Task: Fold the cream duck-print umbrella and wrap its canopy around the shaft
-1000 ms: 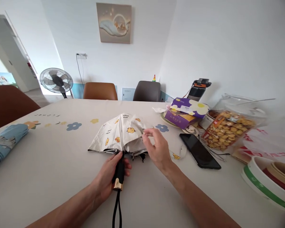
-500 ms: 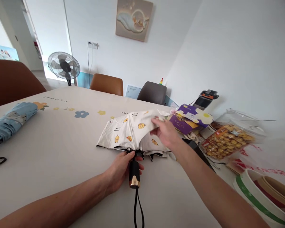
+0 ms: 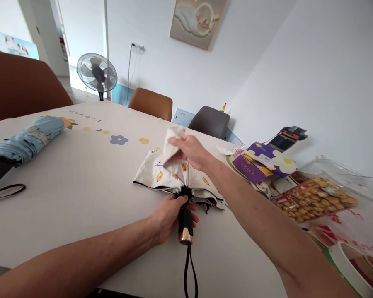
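Observation:
A white folding umbrella [image 3: 153, 171] printed with yellow ducks lies on the table, its canopy loosely collapsed and its black handle pointing towards me. My left hand [image 3: 170, 215] is closed around the top of that handle, just below the canopy. A gold-coloured end cap and a black wrist strap hang at the handle's near end. My right hand [image 3: 189, 151] pinches a fold of the canopy and holds it raised above the rest. Part of the canopy is hidden behind my right hand and forearm.
A folded blue umbrella [image 3: 34, 138] lies on the table [image 3: 90, 215] at left. At right are a purple box [image 3: 251, 167], a bottle [image 3: 282, 140], a bag of snacks [image 3: 317, 200] and tape rolls [image 3: 357, 265]. Chairs and a fan [image 3: 97, 73] stand beyond.
My right hand has moved left and up over the umbrella, lifting a canopy fold with it. My left hand keeps its grip on the handle. The view has shifted slightly.

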`<state>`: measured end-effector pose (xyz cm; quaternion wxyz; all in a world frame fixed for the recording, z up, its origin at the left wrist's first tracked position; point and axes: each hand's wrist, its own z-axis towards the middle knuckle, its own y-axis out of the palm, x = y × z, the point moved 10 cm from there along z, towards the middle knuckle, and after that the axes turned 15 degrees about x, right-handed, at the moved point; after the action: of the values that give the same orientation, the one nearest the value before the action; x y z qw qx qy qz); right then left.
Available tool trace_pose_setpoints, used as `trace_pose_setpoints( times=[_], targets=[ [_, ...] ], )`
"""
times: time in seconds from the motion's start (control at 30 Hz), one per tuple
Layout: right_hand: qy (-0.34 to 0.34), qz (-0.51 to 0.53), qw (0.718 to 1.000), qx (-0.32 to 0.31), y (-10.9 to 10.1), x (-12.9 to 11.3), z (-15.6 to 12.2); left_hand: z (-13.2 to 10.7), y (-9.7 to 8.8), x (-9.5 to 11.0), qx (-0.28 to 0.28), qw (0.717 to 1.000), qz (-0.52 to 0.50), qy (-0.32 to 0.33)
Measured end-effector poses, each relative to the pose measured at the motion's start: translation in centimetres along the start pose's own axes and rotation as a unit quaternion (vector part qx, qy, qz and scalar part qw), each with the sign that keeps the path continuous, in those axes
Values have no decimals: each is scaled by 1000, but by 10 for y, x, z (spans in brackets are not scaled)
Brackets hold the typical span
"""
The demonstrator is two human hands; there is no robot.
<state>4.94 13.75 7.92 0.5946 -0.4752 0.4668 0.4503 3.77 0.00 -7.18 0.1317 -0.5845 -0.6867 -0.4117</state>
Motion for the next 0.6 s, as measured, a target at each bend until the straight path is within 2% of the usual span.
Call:
trace_pose_setpoints(
  times=[0.03,0.07,0.17,0.27,0.4,0.53,0.6],
  targets=[
    [2,-48,998,-35,2,5,-3,-1,0,0,0,1000,-5,-2],
    [-18,-91,995,-34,-4,5,-6,-1,0,1,2,1000,-10,-4],
    [-92,-138,986,8,-28,-5,-15,-4,0,3,9,1000,-17,-6],
    [-134,-173,975,35,-48,-8,-33,-6,1,4,-5,1000,-10,-10],
    [-181,-296,936,66,-71,-3,-64,-9,7,-1,-45,998,-6,-41],
    [-234,-308,918,92,-92,-2,-97,-6,10,9,-62,996,-61,-12],
    [-229,-300,918,119,-104,3,-110,-3,9,13,-66,996,-64,-3]
  ],
)
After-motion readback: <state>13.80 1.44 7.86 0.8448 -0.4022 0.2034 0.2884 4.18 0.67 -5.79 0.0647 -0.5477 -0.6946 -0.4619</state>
